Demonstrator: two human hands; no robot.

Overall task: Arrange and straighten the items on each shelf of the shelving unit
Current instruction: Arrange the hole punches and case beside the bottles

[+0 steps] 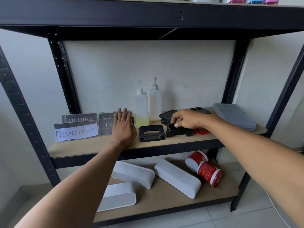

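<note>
Middle shelf partly tidied: signs lined up at 9 o'clock under the flat left hand; right hand grips a punch at 3 o'clock. Lower boxes and cans lie scattered.

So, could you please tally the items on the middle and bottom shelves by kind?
Name plates: 4
Pump bottles: 2
Black hole punches: 2 clearly, one gripped by the right hand
Other black items behind: unclear
Grey pad: 1
White boxes: 3
Red cans: 2
Total: 14 countable
</note>
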